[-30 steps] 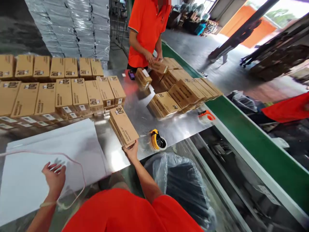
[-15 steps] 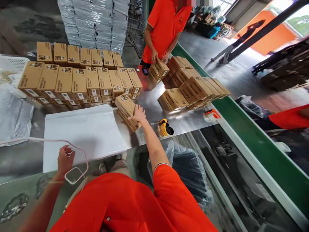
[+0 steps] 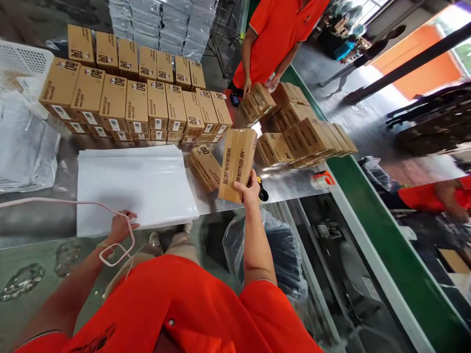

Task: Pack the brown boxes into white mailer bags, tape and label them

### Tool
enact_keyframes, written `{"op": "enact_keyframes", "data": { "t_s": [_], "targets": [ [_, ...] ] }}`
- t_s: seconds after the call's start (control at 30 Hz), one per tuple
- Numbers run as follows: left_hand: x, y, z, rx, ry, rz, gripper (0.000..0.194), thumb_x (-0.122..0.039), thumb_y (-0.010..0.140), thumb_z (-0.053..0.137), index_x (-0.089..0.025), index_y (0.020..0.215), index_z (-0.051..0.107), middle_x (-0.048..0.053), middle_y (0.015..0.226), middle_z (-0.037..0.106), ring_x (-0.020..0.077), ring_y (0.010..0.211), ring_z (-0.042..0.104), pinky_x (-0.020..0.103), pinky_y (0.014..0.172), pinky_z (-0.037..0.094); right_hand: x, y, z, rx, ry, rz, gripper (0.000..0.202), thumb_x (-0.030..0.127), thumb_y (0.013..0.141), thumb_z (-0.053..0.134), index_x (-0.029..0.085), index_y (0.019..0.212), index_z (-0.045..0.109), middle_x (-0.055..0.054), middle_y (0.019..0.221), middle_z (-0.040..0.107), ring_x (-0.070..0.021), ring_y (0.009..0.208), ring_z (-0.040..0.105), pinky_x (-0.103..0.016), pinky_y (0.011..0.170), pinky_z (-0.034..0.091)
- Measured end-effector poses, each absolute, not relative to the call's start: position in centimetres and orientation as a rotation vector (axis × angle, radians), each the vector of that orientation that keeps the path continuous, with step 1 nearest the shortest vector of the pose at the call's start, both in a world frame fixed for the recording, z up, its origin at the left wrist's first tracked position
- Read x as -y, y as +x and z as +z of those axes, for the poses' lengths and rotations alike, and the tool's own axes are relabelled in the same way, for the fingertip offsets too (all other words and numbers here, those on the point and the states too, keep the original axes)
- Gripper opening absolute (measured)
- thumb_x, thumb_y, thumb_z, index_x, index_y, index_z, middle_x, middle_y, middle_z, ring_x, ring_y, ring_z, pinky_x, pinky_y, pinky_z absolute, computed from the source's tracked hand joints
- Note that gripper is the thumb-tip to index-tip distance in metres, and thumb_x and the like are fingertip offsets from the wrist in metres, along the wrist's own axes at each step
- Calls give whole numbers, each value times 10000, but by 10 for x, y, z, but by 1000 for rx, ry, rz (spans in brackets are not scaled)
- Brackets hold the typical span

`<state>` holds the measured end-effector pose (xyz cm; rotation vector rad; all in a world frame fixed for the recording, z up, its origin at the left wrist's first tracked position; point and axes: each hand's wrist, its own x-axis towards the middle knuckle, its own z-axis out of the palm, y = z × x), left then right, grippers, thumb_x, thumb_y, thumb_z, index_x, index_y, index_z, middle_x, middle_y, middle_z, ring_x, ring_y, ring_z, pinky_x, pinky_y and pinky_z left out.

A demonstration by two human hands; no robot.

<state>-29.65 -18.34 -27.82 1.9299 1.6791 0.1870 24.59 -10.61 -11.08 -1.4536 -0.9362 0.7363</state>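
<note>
Right hand grips carton by near end, likely for easy turning. Left hand at white sheets, can't tell grip

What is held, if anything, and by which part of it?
The right-hand grip holds a carton near its lower end. Whether the left-hand grip holds the white sheets cannot be told.

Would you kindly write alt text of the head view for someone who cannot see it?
A person's right hand holds a brown carton over a shiny table while the left hand is at the near edge of white sheets. Rows of cartons sit beyond; a co-worker handles others.
</note>
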Motion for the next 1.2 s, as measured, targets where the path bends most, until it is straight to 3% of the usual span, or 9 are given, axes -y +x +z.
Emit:
{"op": "enact_keyframes", "data": {
  "t_s": [0.13, 0.27, 0.4, 0.5, 0.57, 0.63, 0.73, 1.0, 1.2],
  "targets": [
    [162, -272, -276, -1646, 2052, 139, 495, -348, 1014, 687, -227, 1490, 747, 178, 1684, 552, 455, 1626, 366, 624, 1314, 295, 145, 253, -129, 865, -1426, 907, 957, 413, 496, 1008, 255, 1391, 709, -89, 1402, 778, -352, 1295, 726, -516, 1136, 607],
    [128, -240, -275, -1636, 2027, -52, 599, -403, 1056, 679, -254, 1636, 649, 173, 1839, 343, 511, 1710, 139, 756, 1320, 138, 145, 259, -148, 760, -1352, 1073, 673, 451, 538, 961, 242, 1145, 760, -70, 1124, 850, -341, 1119, 801, -497, 998, 674],
    [116, -223, -272, -1658, 1964, -87, 624, -413, 1075, 663, -232, 1669, 606, 179, 1863, 280, 521, 1713, 75, 786, 1306, 99, 134, 265, -165, 574, -1318, 1068, 525, 477, 576, 878, 272, 1038, 736, -34, 990, 845, -316, 1079, 816, -467, 996, 687],
    [112, -208, -258, -1712, 1891, 20, 554, -354, 1063, 674, -152, 1579, 676, 239, 1797, 379, 552, 1688, 148, 830, 1279, 137, 132, 262, -177, 446, -1314, 1022, 440, 488, 634, 818, 287, 1016, 730, -21, 951, 839, -293, 1025, 815, -436, 981, 689],
    [103, -188, -243, -1709, 1863, 123, 475, -297, 1075, 627, -66, 1481, 716, 298, 1699, 475, 537, 1645, 300, 785, 1280, 246, 130, 257, -183, 401, -1333, 1021, 439, 495, 664, 792, 272, 1037, 736, -27, 935, 837, -294, 1018, 813, -440, 984, 685],
    [90, -158, -230, -1593, 1909, 207, 444, -269, 1095, 564, -28, 1438, 711, 281, 1586, 581, 427, 1544, 505, 607, 1288, 379, 128, 250, -188, 379, -1381, 1033, 480, 509, 676, 772, 240, 1072, 744, -50, 946, 839, -307, 1033, 812, -467, 1005, 676],
    [81, -105, -215, -1269, 2028, 243, 402, -244, 1066, 603, -106, 1427, 715, 169, 1463, 697, 257, 1329, 687, 385, 1210, 492, 130, 247, -193, 348, -1492, 1010, 561, 553, 679, 740, 202, 1117, 744, -90, 991, 844, -341, 1100, 803, -523, 1044, 660],
    [115, -19, -218, -728, 2106, 161, 418, -191, 1016, 599, -73, 1395, 730, 137, 1381, 766, 228, 1257, 736, 340, 1139, 525, 229, 304, -180, 309, -1480, 820, 718, 654, 685, 695, 253, 1280, 727, -109, 1242, 825, -357, 1302, 747, -566, 1117, 624],
    [86, 9, -238, -889, 1953, 251, 538, -310, 966, 704, -25, 1420, 656, 235, 1436, 710, 327, 1336, 702, 494, 1195, 531, 323, 333, -163, 305, -1482, 814, 660, 632, 594, 807, 253, 1125, 711, -97, 1047, 824, -372, 1126, 791, -565, 1014, 660]
  ]
}}
